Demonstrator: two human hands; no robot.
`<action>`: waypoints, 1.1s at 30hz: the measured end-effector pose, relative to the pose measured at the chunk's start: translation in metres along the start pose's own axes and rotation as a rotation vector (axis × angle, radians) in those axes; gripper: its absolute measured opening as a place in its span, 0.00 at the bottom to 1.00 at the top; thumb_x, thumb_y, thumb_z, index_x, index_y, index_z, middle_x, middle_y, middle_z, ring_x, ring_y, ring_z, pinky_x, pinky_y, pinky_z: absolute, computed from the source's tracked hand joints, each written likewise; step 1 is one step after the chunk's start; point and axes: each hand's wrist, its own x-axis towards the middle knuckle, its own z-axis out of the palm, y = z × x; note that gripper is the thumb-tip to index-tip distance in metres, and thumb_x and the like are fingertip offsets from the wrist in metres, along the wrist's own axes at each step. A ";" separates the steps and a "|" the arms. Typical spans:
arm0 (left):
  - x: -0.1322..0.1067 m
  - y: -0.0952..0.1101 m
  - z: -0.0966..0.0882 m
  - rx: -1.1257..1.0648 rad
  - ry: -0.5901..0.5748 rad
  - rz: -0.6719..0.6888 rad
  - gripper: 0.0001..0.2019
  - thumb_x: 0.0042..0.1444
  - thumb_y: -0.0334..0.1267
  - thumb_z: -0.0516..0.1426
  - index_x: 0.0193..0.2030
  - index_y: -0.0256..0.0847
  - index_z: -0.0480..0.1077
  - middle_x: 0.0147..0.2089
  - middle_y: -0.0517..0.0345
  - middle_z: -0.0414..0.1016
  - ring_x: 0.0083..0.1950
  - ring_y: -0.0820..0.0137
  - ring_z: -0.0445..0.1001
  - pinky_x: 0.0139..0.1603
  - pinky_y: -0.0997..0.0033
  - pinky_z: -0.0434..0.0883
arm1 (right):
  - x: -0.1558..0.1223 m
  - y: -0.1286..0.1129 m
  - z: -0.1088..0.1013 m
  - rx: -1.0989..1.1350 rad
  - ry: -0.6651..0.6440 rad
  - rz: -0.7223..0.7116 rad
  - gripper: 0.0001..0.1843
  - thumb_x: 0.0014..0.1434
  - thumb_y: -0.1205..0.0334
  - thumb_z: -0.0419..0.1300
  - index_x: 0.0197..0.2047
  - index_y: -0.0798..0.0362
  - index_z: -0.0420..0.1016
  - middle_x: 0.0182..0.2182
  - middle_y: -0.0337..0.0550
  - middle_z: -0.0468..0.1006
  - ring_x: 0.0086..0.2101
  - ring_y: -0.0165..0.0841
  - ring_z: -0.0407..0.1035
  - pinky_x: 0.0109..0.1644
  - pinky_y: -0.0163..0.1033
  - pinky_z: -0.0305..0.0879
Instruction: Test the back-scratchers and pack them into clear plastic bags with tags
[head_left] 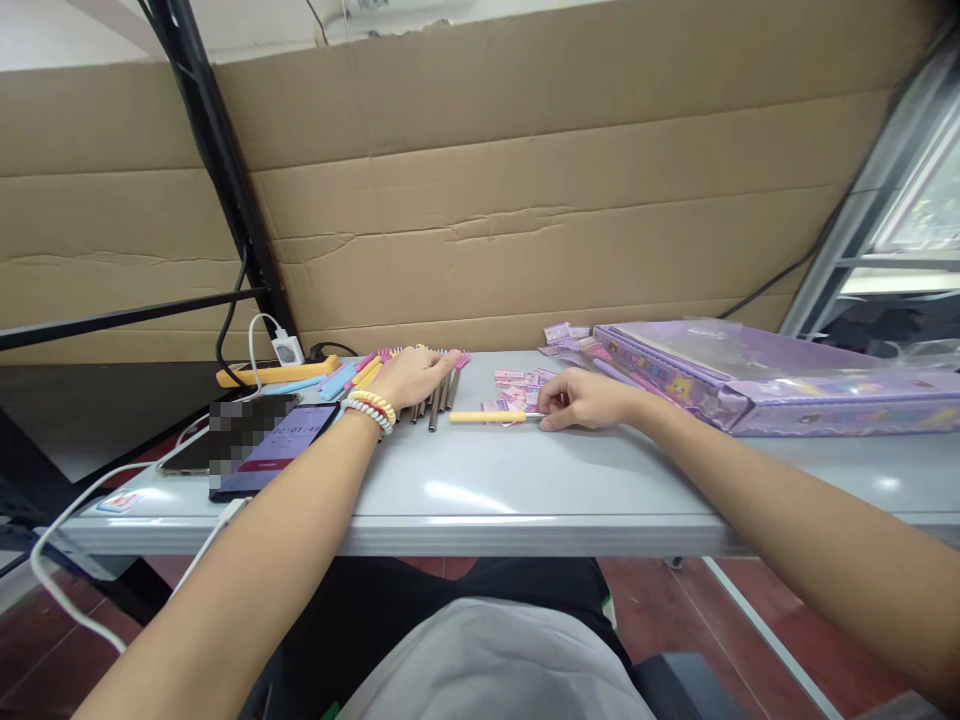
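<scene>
My right hand (576, 400) is closed on the silver end of a slim yellow pen-like stick (487, 417), which lies level just above or on the table and points left. Small pink-and-purple printed labels (514, 380) are spread beneath and behind it. My left hand (416, 378), with bracelets at the wrist, rests over a row of similar sticks (433, 405) with silver ends toward me and coloured far ends. Its fingers are stretched out toward a pink end (461, 360). The hand hides part of the row.
A purple printed box (750, 390) with clear plastic on top stands at the right. Two phones lie at the left, the nearer one (274, 450) lit. White cables and a charger (287, 347) are beside them. Cardboard (525, 200) closes off the table's back edge.
</scene>
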 end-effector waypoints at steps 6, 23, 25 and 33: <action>0.002 -0.005 0.003 0.061 -0.006 0.053 0.31 0.57 0.63 0.38 0.22 0.41 0.67 0.24 0.54 0.73 0.28 0.66 0.69 0.27 0.69 0.57 | -0.002 0.001 0.000 -0.009 -0.035 0.020 0.16 0.45 0.51 0.62 0.27 0.57 0.72 0.19 0.35 0.63 0.22 0.26 0.56 0.26 0.33 0.50; 0.006 -0.010 0.004 0.189 0.048 -0.059 0.25 0.57 0.56 0.42 0.28 0.42 0.73 0.32 0.50 0.78 0.36 0.61 0.75 0.32 0.69 0.63 | 0.000 -0.014 -0.007 -0.824 1.033 0.022 0.11 0.51 0.65 0.51 0.18 0.55 0.61 0.18 0.46 0.60 0.25 0.33 0.53 0.29 0.38 0.43; 0.005 -0.009 0.005 0.193 0.045 -0.049 0.25 0.57 0.55 0.42 0.27 0.42 0.72 0.31 0.49 0.78 0.36 0.60 0.74 0.32 0.68 0.62 | 0.002 -0.015 -0.009 -0.710 1.028 0.066 0.12 0.49 0.66 0.51 0.16 0.54 0.54 0.17 0.43 0.56 0.23 0.30 0.51 0.28 0.36 0.42; 0.004 -0.005 0.003 0.112 0.095 -0.063 0.21 0.57 0.51 0.45 0.27 0.41 0.71 0.28 0.51 0.76 0.34 0.62 0.73 0.33 0.67 0.63 | -0.004 -0.028 -0.059 -0.076 -0.011 0.114 0.24 0.45 0.53 0.64 0.18 0.53 0.50 0.15 0.33 0.48 0.18 0.24 0.45 0.21 0.33 0.46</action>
